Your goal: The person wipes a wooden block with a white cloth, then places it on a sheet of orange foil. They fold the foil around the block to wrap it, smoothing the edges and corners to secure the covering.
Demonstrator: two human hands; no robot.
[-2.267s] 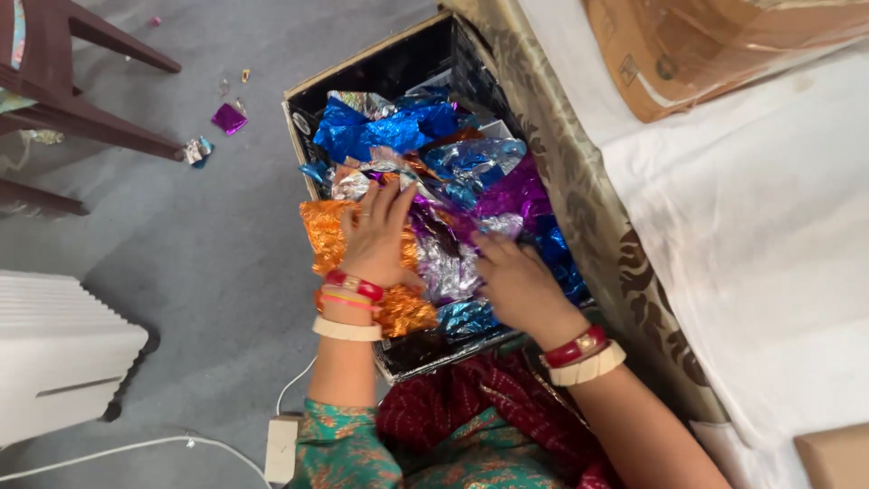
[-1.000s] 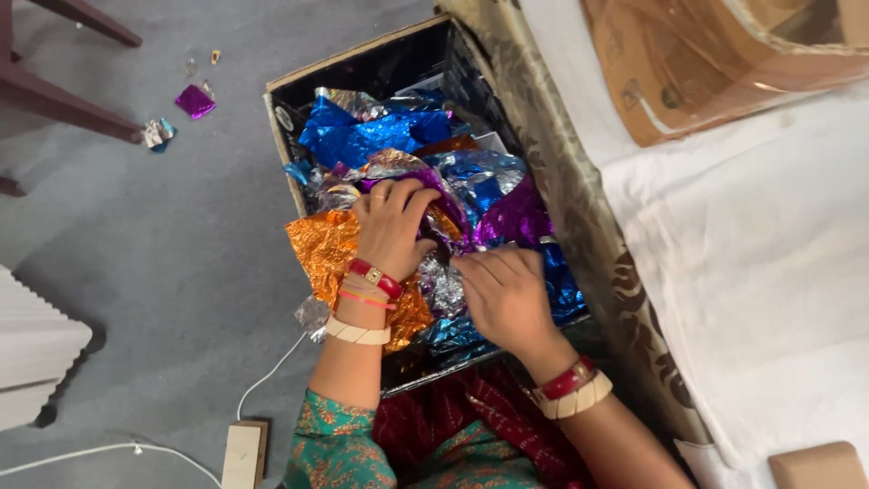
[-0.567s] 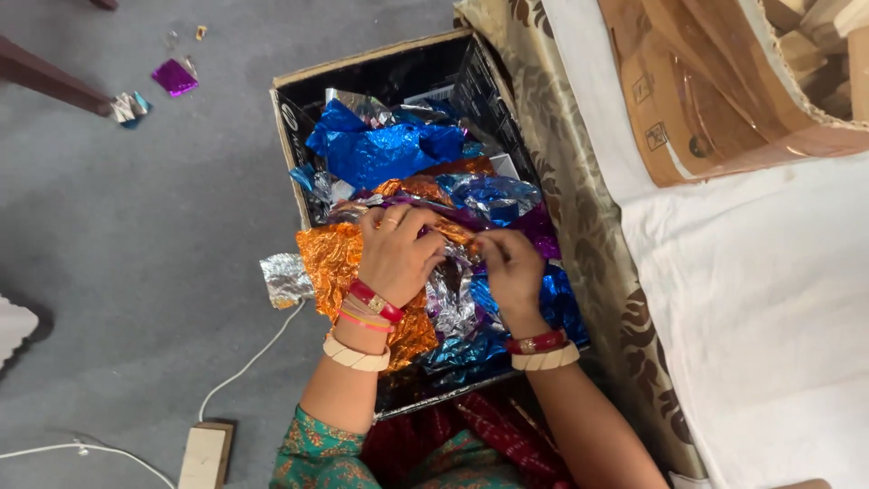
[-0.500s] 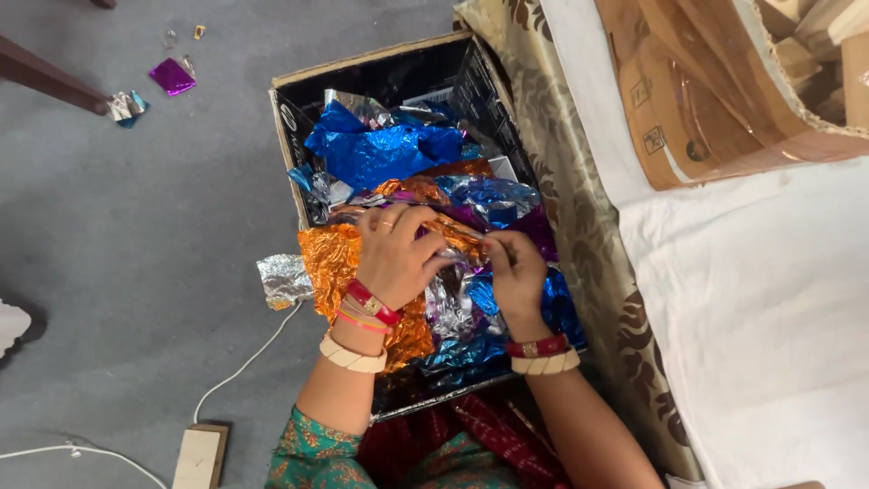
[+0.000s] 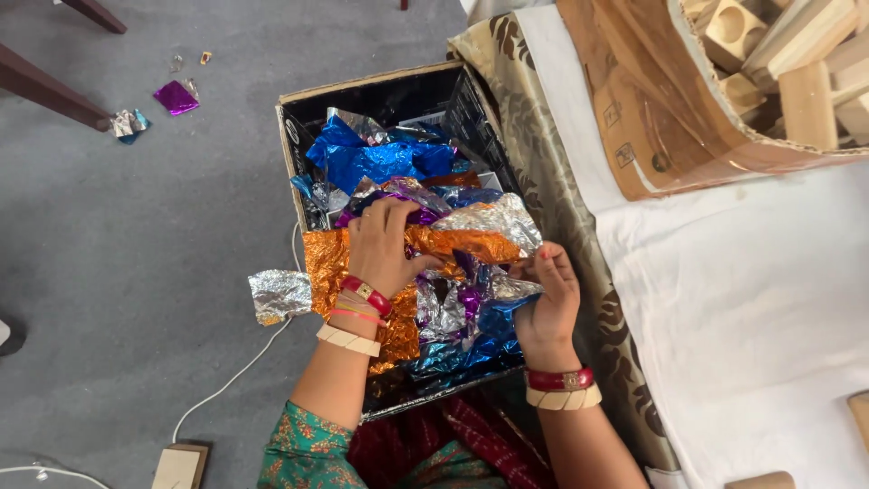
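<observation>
Here, mid-frame, the left hand [image 5: 385, 244] pressed curled fingers onto the orange foil [image 5: 330, 263] in the black box [image 5: 299, 149], while the right hand [image 5: 548, 299] pinched silver foil [image 5: 493, 217] just beside.

bright, even light | soft shadows | foil glare | sharp focus

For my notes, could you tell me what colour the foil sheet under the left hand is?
Orange foil sheet, head view.
</observation>
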